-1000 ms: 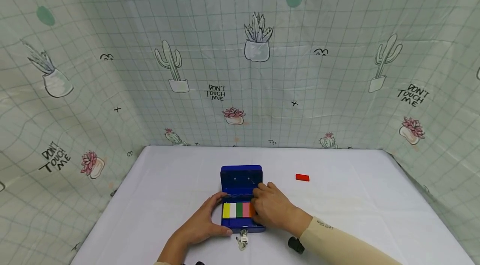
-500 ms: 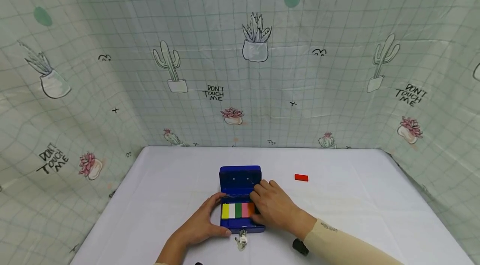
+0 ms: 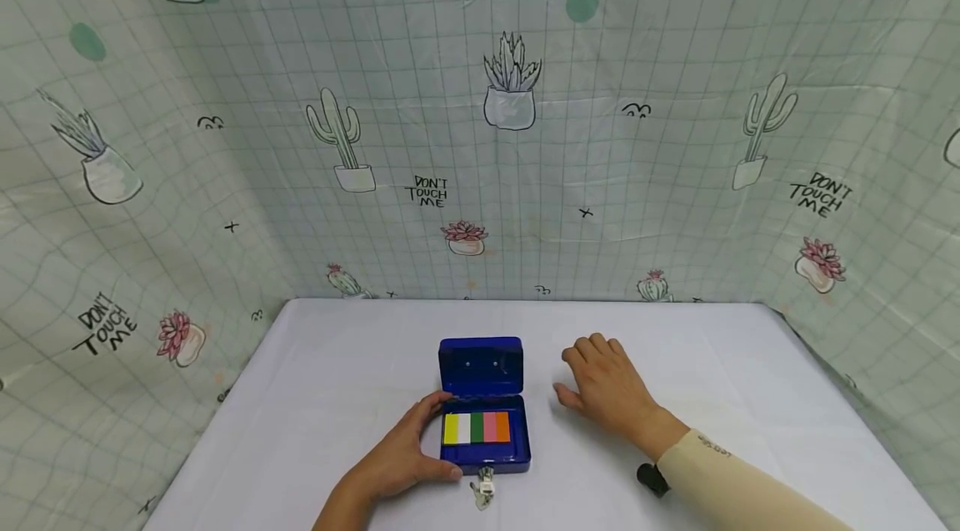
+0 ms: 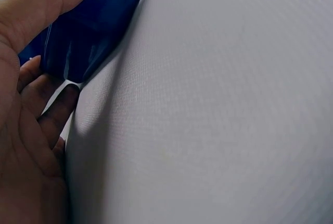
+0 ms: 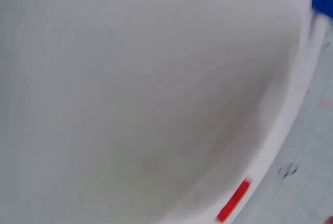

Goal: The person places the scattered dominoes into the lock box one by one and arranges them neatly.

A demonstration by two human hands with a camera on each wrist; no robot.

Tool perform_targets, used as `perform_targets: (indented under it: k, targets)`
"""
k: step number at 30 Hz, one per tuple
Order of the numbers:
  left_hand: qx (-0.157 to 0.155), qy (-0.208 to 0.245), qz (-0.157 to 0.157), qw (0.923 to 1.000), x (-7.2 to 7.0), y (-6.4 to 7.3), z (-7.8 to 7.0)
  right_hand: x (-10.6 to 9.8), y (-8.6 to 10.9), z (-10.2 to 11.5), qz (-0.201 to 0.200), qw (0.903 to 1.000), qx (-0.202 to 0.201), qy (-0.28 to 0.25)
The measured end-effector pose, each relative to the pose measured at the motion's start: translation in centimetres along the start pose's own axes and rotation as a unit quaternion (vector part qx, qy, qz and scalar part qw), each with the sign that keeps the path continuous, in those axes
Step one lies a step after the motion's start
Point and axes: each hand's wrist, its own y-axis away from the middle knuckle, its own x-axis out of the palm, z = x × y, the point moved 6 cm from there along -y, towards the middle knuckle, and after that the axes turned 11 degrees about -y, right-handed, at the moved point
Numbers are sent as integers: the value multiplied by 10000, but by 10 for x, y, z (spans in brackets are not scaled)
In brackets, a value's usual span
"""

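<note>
A blue cash box (image 3: pixel 522 452) stands on the table with its lid (image 3: pixel 481 373) raised at the back. Inside, several coloured blocks (image 3: pixel 477 428) lie side by side: yellow, white, green, pink and orange. My left hand (image 3: pixel 393 448) grips the box's left side, thumb at the front corner and fingers towards the back. The thumb (image 4: pixel 39 8) shows against the box wall in the left wrist view. To the right of the box, my right hand (image 3: pixel 611 388) hovers with loose fingers, holding nothing visible. The red block (image 5: pixel 233 201) shows in the right wrist view; the hand hides it in the head view.
Keys (image 3: pixel 483 491) hang from the lock at the box's front. A white cloth covers the table (image 3: pixel 360 364). Behind it rises a patterned curtain (image 3: pixel 420 247). A black wrist device (image 3: pixel 652 479) sits below my right wrist.
My right hand has lifted away from the box's right side and moved right, over where the red block lay. My left hand keeps its grip on the box.
</note>
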Motion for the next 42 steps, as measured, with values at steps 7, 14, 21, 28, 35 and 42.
perform_targets:
  k: [7, 14, 21, 28, 35, 42]
  targets:
    - [30, 41, -36, 10000, -1, -1, -1, 12, 11, -39, 808, 9938, 693, 310]
    - [150, 130, 59, 9998, -1, 0, 0, 17, 20, -53, 1204, 9877, 965, 237]
    - [159, 107, 12, 9998, -3, 0, 0, 12, 24, -49, 1191, 9911, 586, -138]
    - [149, 148, 42, 9998, -1, 1, -1, 7, 36, -46, 1367, 9892, 257, -460]
    - [128, 111, 12, 9999, -3, -1, -2, -1, 42, -52, 939, 9946, 395, -218]
    - [47, 139, 22, 9999, -1, 0, 1, -1, 45, -57, 876, 9917, 914, 202]
